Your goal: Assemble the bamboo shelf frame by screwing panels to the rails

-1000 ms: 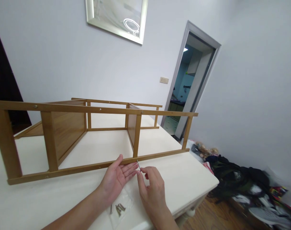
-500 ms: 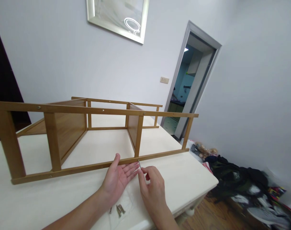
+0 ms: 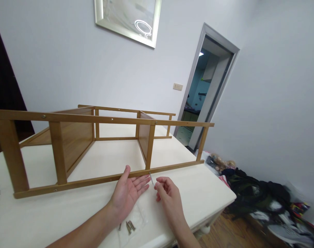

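Note:
A wooden shelf frame [image 3: 100, 143] lies on its side on a white table [image 3: 198, 193]. My left hand [image 3: 128, 191] lies palm up, fingers spread, against the frame's lower front rail. My right hand [image 3: 167, 193] pinches a thin metal tool [image 3: 151, 178] whose tip meets the rail below an upright post. Whether the tool is a hex key or a screwdriver is too small to tell.
Several loose screws [image 3: 128, 226] lie on a clear plastic bag [image 3: 136, 220] near the table's front edge. An open doorway [image 3: 206, 96] is at the back right. Dark clothes and bags [image 3: 252, 193] are piled on the wooden floor to the right.
My right hand has turned slightly at the tool, its fingers shifting to the right. My left hand and the frame have barely moved.

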Motion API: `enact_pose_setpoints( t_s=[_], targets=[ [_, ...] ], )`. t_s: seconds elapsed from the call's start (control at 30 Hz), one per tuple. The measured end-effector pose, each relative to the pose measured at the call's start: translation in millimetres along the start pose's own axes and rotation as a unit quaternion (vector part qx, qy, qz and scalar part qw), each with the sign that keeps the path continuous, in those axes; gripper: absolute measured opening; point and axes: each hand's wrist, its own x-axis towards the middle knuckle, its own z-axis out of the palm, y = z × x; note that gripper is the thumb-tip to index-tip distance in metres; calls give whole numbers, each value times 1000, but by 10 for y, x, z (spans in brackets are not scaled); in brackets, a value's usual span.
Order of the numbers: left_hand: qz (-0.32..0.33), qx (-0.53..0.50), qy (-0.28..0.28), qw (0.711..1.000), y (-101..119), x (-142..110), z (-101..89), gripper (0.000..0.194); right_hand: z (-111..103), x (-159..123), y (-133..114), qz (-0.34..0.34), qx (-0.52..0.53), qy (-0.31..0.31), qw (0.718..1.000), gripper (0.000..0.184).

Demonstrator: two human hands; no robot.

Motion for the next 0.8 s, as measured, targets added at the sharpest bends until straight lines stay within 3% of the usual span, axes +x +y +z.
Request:
enact_pose_setpoints(
  t_s=[0.13,0.37,0.63,0.8],
  targets=[
    [2,2,0,1000,6,-9,10,77,21,-60,15,-123,-118,70,983,17],
    [6,-1,0,1000,-1,0,6,78,48,-143,105,-307,-278,124,902,11],
    [4,-2,2,1000,-5,-10,20,80,62,-135,132,-355,-347,153,854,6],
    [-1,1,-10,1000,-7,11,3,77,52,-107,142,-351,-349,141,857,8]
  ],
)
